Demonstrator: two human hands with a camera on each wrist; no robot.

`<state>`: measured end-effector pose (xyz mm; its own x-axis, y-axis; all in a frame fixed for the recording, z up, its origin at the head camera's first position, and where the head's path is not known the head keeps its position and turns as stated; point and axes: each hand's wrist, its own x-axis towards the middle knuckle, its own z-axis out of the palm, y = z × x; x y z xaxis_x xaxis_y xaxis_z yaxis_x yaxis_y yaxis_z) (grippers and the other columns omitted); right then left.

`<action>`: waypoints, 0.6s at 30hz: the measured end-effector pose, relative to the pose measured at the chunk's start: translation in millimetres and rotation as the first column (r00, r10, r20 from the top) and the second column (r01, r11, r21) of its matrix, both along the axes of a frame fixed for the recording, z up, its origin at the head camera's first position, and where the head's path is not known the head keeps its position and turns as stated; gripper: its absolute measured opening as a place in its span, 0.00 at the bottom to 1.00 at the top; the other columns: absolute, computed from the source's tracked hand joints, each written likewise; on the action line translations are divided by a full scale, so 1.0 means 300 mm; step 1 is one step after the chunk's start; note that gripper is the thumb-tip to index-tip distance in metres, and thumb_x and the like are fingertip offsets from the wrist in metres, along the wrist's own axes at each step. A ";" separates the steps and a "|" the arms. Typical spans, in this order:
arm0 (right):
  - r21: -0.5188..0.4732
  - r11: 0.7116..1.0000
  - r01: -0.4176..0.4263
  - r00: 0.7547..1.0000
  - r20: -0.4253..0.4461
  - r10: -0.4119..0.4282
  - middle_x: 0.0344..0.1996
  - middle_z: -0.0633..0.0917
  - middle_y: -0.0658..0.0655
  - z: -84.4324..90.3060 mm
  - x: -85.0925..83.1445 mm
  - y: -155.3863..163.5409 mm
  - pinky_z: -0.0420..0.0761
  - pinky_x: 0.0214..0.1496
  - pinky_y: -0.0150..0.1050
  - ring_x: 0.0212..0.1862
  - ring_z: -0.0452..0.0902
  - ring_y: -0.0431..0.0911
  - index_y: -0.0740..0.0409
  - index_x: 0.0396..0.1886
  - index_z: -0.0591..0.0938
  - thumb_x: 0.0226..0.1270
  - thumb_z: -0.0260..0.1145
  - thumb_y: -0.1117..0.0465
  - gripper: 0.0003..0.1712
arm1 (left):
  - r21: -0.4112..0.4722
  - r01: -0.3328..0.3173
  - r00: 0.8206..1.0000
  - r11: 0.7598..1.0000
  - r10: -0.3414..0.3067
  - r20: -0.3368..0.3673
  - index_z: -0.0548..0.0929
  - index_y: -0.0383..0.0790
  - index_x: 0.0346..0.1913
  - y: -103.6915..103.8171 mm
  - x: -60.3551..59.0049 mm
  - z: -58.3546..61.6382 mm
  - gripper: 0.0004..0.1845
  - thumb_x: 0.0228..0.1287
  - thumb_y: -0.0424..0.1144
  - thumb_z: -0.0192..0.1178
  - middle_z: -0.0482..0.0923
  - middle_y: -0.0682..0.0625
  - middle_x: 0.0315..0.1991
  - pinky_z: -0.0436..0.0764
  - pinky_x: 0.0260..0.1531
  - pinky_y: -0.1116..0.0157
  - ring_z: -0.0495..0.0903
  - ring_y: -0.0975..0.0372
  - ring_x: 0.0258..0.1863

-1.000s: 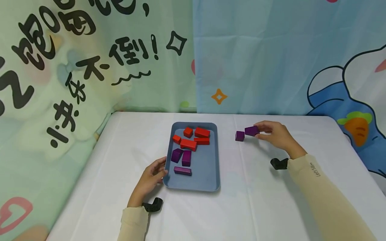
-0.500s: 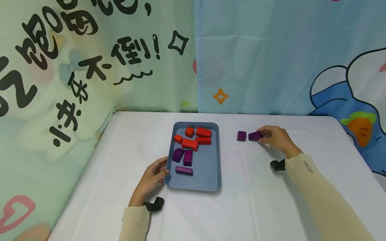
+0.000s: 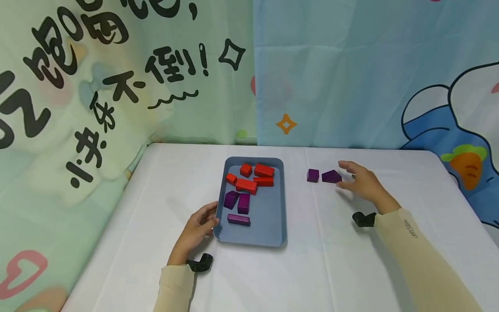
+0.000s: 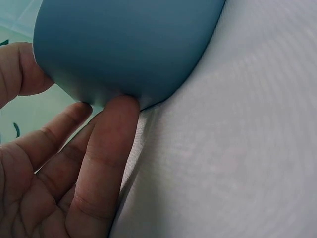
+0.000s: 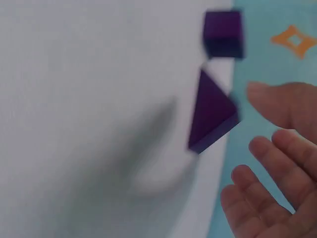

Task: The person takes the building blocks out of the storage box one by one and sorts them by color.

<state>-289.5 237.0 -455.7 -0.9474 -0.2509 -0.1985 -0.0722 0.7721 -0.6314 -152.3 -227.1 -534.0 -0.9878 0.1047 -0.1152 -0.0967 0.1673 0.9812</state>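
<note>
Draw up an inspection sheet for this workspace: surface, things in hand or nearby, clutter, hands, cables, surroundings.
Surface: white cloth, lightly creased.
Things: tray with five red blocks and three purple blocks in it; purple cube and purple angled block on the cloth to its right, slightly apart.
Clutter: nothing seen.
Hands: left hand touches the tray's left side; right hand holds nothing, beside the angled block. A black device sits at each wrist.
Cables: nothing seen.
Surroundings: printed green curtain to the left and behind; printed blue curtain behind and to the right.
</note>
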 end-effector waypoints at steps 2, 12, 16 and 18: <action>-0.027 1.000 0.008 0.999 -0.039 -0.009 0.79 0.61 0.80 0.014 0.030 -0.015 0.65 0.74 0.72 0.76 0.58 0.79 0.72 0.84 0.57 0.78 0.68 0.66 0.43 | -0.006 -0.003 1.000 1.000 0.003 -0.002 0.70 0.27 0.79 0.000 0.002 0.003 0.32 0.75 0.30 0.60 0.76 0.30 0.71 0.84 0.38 0.67 0.80 0.52 0.59; -0.261 0.965 -0.021 0.950 -0.305 -0.062 0.66 0.81 0.75 0.029 0.224 -0.190 0.77 0.67 0.30 0.67 0.77 0.68 0.73 0.72 0.76 0.76 0.71 0.69 0.29 | -0.027 0.008 1.000 1.000 -0.008 -0.010 0.70 0.27 0.78 -0.003 0.001 0.013 0.32 0.75 0.32 0.61 0.76 0.30 0.72 0.83 0.39 0.66 0.80 0.53 0.59; -0.361 0.931 -0.054 0.948 -0.310 -0.065 0.63 0.84 0.73 0.009 0.286 -0.286 0.73 0.59 0.17 0.64 0.80 0.65 0.74 0.68 0.79 0.74 0.72 0.71 0.26 | -0.023 0.006 1.000 1.000 -0.006 -0.002 0.70 0.28 0.79 -0.004 -0.001 0.012 0.32 0.74 0.32 0.61 0.76 0.31 0.72 0.83 0.40 0.66 0.81 0.52 0.60; -0.405 0.911 -0.074 0.952 -0.300 -0.056 0.61 0.85 0.72 -0.001 0.311 -0.335 0.75 0.58 0.19 0.63 0.82 0.64 0.74 0.67 0.80 0.73 0.73 0.71 0.25 | -0.020 0.009 1.000 1.000 -0.009 -0.003 0.70 0.28 0.78 -0.003 -0.003 0.010 0.32 0.74 0.32 0.61 0.76 0.31 0.72 0.83 0.40 0.66 0.81 0.51 0.61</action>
